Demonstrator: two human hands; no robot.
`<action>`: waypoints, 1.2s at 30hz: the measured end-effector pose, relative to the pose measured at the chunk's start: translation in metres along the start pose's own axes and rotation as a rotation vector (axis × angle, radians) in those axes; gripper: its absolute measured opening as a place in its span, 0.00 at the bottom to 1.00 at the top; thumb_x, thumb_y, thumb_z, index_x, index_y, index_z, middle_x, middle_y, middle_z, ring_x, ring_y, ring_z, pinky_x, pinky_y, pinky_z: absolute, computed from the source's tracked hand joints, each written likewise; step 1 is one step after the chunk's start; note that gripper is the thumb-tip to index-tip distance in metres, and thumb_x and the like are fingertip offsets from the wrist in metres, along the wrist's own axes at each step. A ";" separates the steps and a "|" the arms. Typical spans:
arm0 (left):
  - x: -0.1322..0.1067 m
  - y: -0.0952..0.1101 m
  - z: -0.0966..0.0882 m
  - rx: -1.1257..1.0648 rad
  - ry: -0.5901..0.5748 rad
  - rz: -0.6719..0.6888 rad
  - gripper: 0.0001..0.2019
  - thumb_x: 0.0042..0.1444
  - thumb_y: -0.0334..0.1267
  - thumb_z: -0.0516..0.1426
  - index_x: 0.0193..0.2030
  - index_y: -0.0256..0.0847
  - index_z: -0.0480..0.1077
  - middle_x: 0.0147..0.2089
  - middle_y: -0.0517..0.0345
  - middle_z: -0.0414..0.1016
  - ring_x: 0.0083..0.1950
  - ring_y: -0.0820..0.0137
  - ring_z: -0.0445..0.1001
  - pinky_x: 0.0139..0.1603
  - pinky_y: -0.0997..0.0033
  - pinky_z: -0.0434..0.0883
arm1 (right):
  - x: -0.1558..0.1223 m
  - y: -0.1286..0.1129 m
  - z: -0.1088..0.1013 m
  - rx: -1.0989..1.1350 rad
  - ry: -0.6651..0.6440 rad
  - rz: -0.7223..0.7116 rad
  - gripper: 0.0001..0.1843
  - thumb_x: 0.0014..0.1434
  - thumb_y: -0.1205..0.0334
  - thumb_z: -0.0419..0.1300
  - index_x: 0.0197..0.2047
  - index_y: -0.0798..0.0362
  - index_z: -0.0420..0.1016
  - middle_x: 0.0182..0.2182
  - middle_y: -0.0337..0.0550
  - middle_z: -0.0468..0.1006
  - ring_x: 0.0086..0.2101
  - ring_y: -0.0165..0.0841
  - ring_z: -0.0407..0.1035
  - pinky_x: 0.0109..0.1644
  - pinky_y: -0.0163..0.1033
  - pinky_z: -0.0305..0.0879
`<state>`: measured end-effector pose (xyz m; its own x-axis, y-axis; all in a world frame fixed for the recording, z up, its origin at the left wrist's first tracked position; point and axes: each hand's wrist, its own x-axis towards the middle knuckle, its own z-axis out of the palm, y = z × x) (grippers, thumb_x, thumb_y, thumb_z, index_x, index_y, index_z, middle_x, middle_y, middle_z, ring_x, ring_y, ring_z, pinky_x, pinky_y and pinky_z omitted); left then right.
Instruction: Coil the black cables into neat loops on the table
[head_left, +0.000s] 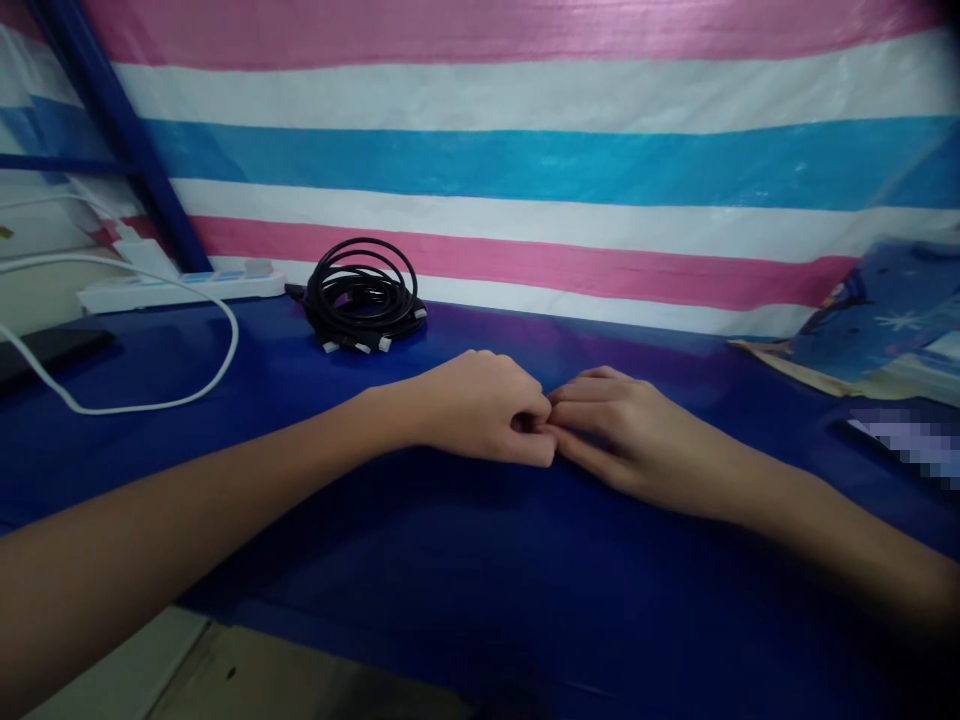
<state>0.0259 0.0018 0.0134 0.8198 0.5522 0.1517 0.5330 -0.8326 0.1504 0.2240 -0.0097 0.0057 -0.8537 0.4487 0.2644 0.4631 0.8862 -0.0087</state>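
Over the middle of the blue tabletop (465, 560), my left hand (487, 405) is closed, its fingers curled in and the thumb pressed toward the index finger. My right hand (626, 420) meets it from the right, with fingertips and thumb pinched together against the left fingertips. Anything between the fingers is hidden or too small to make out. Behind my left hand lies a coiled bundle of black cables (364, 300), several pale metal plugs sticking out at its front.
A white power strip (184, 290) with a plugged-in charger stands at the back left. Its white cable (232, 340) loops over the table near a dark flat device (56, 350). At right are a phone-like object (900, 445) and a blue patterned bag (885, 320). A striped sheet (525, 165) hangs behind.
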 end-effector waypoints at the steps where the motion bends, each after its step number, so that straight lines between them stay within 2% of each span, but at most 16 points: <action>1: 0.000 0.001 0.000 -0.011 0.004 -0.015 0.14 0.55 0.43 0.52 0.26 0.39 0.73 0.29 0.57 0.76 0.34 0.70 0.73 0.36 0.69 0.61 | 0.000 0.000 -0.001 0.009 0.000 0.001 0.16 0.66 0.65 0.51 0.28 0.55 0.71 0.24 0.38 0.73 0.27 0.29 0.66 0.41 0.40 0.57; 5: 0.000 0.004 0.001 -0.013 0.011 -0.048 0.12 0.52 0.42 0.52 0.24 0.39 0.71 0.28 0.58 0.75 0.32 0.70 0.71 0.35 0.69 0.60 | 0.001 0.000 -0.001 0.032 0.014 0.026 0.16 0.65 0.66 0.52 0.26 0.54 0.72 0.23 0.37 0.74 0.25 0.28 0.66 0.43 0.40 0.57; 13: 0.000 0.010 -0.002 -0.006 0.016 -0.102 0.13 0.51 0.43 0.52 0.20 0.39 0.64 0.23 0.60 0.69 0.27 0.72 0.64 0.30 0.69 0.54 | 0.002 -0.001 0.000 0.049 0.033 0.034 0.16 0.65 0.66 0.52 0.26 0.55 0.71 0.23 0.39 0.73 0.26 0.28 0.65 0.37 0.38 0.56; 17: -0.002 0.006 -0.003 0.009 -0.008 -0.047 0.13 0.53 0.41 0.52 0.22 0.39 0.69 0.26 0.58 0.74 0.31 0.71 0.70 0.32 0.69 0.57 | 0.003 0.000 -0.003 0.125 -0.005 0.094 0.15 0.64 0.63 0.53 0.26 0.55 0.71 0.25 0.39 0.73 0.27 0.28 0.66 0.36 0.37 0.57; 20: -0.003 0.001 -0.006 -0.013 -0.007 -0.036 0.12 0.57 0.40 0.52 0.31 0.40 0.76 0.31 0.59 0.78 0.35 0.70 0.74 0.35 0.70 0.61 | 0.003 0.002 -0.006 0.296 -0.036 0.257 0.13 0.63 0.59 0.54 0.29 0.54 0.73 0.28 0.39 0.76 0.28 0.28 0.66 0.33 0.36 0.58; 22: -0.004 0.000 -0.008 -0.014 0.020 -0.038 0.12 0.58 0.40 0.53 0.36 0.40 0.77 0.33 0.59 0.79 0.36 0.70 0.76 0.36 0.71 0.62 | 0.003 0.003 -0.008 0.413 -0.059 0.362 0.12 0.62 0.58 0.54 0.31 0.53 0.74 0.28 0.39 0.77 0.28 0.28 0.66 0.32 0.35 0.59; 24: -0.005 0.001 -0.009 -0.001 0.056 -0.025 0.11 0.58 0.40 0.54 0.38 0.40 0.77 0.35 0.59 0.80 0.37 0.70 0.76 0.37 0.71 0.64 | 0.003 0.003 -0.009 0.474 -0.068 0.407 0.12 0.61 0.57 0.54 0.31 0.53 0.73 0.28 0.39 0.77 0.28 0.29 0.66 0.31 0.35 0.59; 31: -0.007 0.003 -0.008 0.095 0.169 0.038 0.10 0.59 0.39 0.55 0.37 0.39 0.77 0.36 0.57 0.80 0.39 0.68 0.77 0.38 0.69 0.66 | 0.004 0.001 -0.007 0.453 -0.046 0.381 0.13 0.60 0.59 0.52 0.28 0.53 0.72 0.28 0.41 0.76 0.28 0.30 0.66 0.32 0.36 0.60; 36: -0.007 0.001 -0.006 0.125 0.269 0.159 0.10 0.60 0.35 0.54 0.39 0.39 0.77 0.38 0.57 0.79 0.39 0.69 0.75 0.39 0.70 0.67 | 0.004 0.000 -0.006 0.474 -0.034 0.439 0.12 0.56 0.60 0.53 0.25 0.54 0.72 0.26 0.41 0.75 0.27 0.29 0.63 0.30 0.35 0.58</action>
<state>0.0196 -0.0030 0.0180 0.8188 0.3928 0.4187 0.4385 -0.8986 -0.0145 0.2218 -0.0089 0.0128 -0.6192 0.7777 0.1090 0.6223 0.5706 -0.5359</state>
